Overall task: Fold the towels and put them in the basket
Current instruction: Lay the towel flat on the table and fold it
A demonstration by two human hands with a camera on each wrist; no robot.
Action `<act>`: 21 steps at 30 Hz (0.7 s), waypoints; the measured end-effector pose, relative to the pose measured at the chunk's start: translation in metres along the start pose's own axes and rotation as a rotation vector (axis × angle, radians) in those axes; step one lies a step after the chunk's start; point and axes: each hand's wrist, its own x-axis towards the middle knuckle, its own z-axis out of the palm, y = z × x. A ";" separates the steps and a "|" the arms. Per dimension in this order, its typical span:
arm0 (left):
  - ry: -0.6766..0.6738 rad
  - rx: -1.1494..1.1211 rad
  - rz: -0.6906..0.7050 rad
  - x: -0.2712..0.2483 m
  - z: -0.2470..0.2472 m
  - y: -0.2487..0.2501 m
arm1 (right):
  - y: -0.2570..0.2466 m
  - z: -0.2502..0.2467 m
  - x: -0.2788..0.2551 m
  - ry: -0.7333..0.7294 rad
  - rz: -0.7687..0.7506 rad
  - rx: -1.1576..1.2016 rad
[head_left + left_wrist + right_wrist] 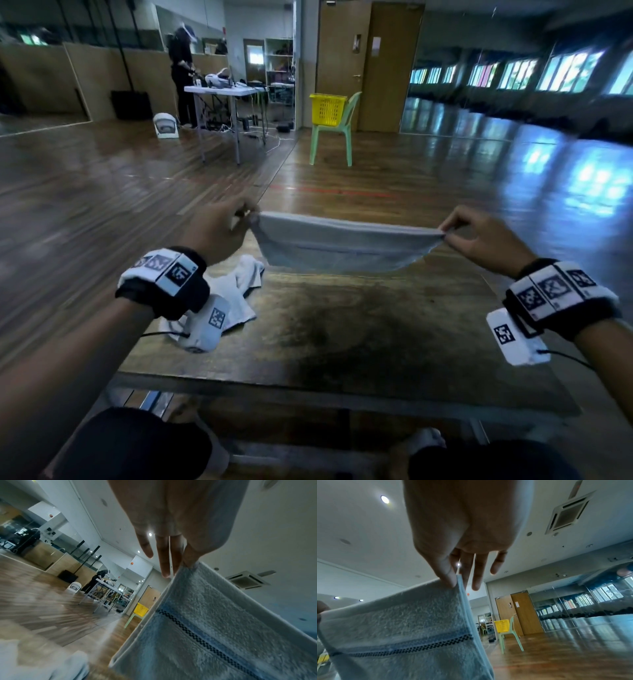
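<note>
A pale blue towel (342, 246) with a dark checked stripe hangs stretched in the air above the far edge of the wooden table (359, 335). My left hand (222, 226) pinches its left top corner and my right hand (479, 236) pinches its right top corner. The left wrist view shows the towel (214, 622) hanging below thumb and finger; the right wrist view shows the towel (399, 628) held the same way. A second white towel (236, 294) lies crumpled on the table's left side. The yellow basket (327, 109) sits on a green chair (334, 137) far across the room.
A wooden floor separates the table from the chair. A person stands at a white folding table (222, 90) at the back left. Wooden doors (370, 65) stand behind the chair and mirrored walls run along the right. My knees show under the table's near edge.
</note>
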 end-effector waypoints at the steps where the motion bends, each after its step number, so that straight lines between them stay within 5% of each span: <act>1: -0.076 -0.013 0.013 -0.011 0.007 -0.005 | 0.006 0.006 -0.007 -0.091 0.008 -0.004; 5: -0.569 -0.064 -0.031 -0.063 0.039 -0.020 | 0.022 0.040 -0.043 -0.626 0.095 -0.071; 8: -0.807 -0.032 -0.081 -0.094 0.064 -0.025 | 0.033 0.069 -0.064 -0.824 0.171 -0.004; 21: -0.797 0.014 -0.193 -0.111 0.131 -0.063 | 0.082 0.153 -0.066 -0.792 0.349 0.009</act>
